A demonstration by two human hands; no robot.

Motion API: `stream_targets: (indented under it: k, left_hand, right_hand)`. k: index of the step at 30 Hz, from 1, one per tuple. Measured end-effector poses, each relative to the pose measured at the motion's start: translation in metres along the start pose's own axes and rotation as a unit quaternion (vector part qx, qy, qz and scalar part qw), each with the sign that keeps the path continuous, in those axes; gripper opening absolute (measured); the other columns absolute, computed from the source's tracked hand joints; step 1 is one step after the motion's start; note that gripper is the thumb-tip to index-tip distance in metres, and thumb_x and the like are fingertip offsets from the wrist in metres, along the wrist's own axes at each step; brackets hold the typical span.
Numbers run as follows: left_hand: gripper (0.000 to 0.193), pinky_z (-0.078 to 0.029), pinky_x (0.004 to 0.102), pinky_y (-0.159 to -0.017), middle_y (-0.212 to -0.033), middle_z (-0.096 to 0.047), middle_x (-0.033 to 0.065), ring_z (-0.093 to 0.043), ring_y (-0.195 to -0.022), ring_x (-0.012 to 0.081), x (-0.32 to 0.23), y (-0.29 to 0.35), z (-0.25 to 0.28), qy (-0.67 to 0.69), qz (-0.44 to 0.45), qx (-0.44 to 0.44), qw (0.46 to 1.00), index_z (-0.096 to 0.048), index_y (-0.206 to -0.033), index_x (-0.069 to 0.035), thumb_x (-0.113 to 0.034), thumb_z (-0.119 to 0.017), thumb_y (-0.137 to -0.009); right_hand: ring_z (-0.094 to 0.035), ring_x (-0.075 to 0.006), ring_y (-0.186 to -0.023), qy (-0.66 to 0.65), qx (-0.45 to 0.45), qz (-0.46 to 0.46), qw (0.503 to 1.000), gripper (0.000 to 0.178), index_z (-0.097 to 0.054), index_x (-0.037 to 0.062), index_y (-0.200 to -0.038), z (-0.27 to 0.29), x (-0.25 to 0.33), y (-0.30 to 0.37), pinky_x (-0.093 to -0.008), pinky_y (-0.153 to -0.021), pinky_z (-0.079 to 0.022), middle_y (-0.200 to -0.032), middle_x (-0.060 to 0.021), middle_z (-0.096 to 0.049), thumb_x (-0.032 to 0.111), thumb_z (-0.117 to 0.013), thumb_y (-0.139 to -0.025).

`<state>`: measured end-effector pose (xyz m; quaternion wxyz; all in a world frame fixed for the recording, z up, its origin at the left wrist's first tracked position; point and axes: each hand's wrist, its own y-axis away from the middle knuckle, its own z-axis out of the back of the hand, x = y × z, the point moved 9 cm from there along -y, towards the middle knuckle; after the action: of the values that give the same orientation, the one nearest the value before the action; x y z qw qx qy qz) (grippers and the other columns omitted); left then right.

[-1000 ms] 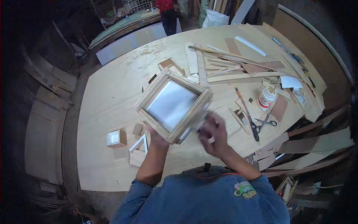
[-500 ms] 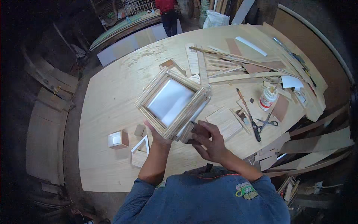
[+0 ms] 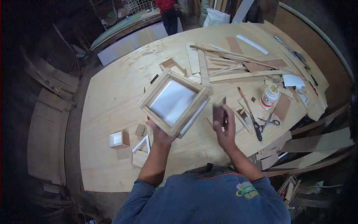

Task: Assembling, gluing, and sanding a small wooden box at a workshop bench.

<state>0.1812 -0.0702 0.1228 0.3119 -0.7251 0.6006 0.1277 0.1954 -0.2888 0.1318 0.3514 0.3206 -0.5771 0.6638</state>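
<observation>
A square wooden frame-like box (image 3: 144,100) with stepped edges and a white inner face is held up over the table, tilted. My left hand (image 3: 161,132) grips it from beneath at its near left corner; some fingers are hidden under it. Apart from the box, to its right, my right hand (image 3: 226,128) is closed on a sanding block (image 3: 218,113), a small block with dark brown sandpaper round it. On the table by my left forearm lie a small open box with a white inside (image 3: 118,139), a small wood piece (image 3: 140,130) and a white-edged triangular piece (image 3: 141,146).
Right of my right hand are a pencil-like stick (image 3: 244,99), scissors (image 3: 269,121) and an open white jar (image 3: 269,97). Wood strips (image 3: 238,76) pile up at the far right. An open wooden tray (image 3: 172,65) lies beyond the box. Another person (image 3: 167,16) stands past the table.
My right hand has drawn the sanding block off the box's near right side, moving right and slightly away from me. The box has shifted slightly in my left hand.
</observation>
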Motion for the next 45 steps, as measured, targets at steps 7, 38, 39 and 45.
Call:
stream_targets:
  k: [7,38,39,45]
  left_hand:
    - [0.097,-0.039,0.0488,-0.101,-0.137,-0.041,0.0127,-0.043,-0.123,0.0295,0.045,0.012,0.012,-0.042,0.145,-0.008,0.989,-0.031,-0.139,-0.008,-0.067,-0.063,-0.068]
    - [0.057,-0.051,0.0307,-0.085,-0.108,-0.058,0.0095,-0.061,-0.095,0.0184,0.068,0.027,0.094,-0.158,0.215,-0.156,0.951,-0.043,-0.122,-0.001,-0.019,-0.068,-0.074]
    - [0.058,-0.05,0.0316,-0.086,-0.11,-0.058,0.0091,-0.06,-0.097,0.0188,0.068,0.032,0.094,-0.138,0.229,-0.174,0.948,-0.043,-0.123,-0.001,-0.02,-0.068,-0.075]
    - [0.062,-0.047,0.035,-0.092,-0.113,-0.057,0.0088,-0.057,-0.103,0.021,0.083,0.04,0.1,-0.075,0.273,-0.175,0.943,-0.041,-0.127,-0.002,-0.02,-0.068,-0.074]
  right_hand:
    - [-0.056,-0.0157,-0.092,-0.495,0.081,-0.342,0.795,0.053,-0.032,0.0194,-0.14,-0.034,-0.088,0.016,-0.0324,-0.072,-0.051,-0.112,-0.0028,-0.055,0.029,-0.049,-0.091]
    - [-0.061,-0.01,-0.084,-0.295,0.112,-0.417,0.853,0.057,-0.034,0.0116,-0.139,-0.024,-0.146,0.043,-0.0219,-0.053,-0.052,-0.124,-0.003,-0.054,0.025,-0.053,-0.086]
    - [-0.061,-0.0098,-0.085,-0.3,0.11,-0.425,0.847,0.057,-0.034,0.0116,-0.139,-0.024,-0.146,0.043,-0.0221,-0.054,-0.052,-0.124,-0.0029,-0.054,0.025,-0.053,-0.087]
    - [-0.056,-0.0126,-0.088,-0.334,0.103,-0.462,0.815,0.057,-0.036,0.0141,-0.138,-0.029,-0.146,0.048,-0.0264,-0.061,-0.048,-0.113,-0.0047,-0.055,0.026,-0.056,-0.086]
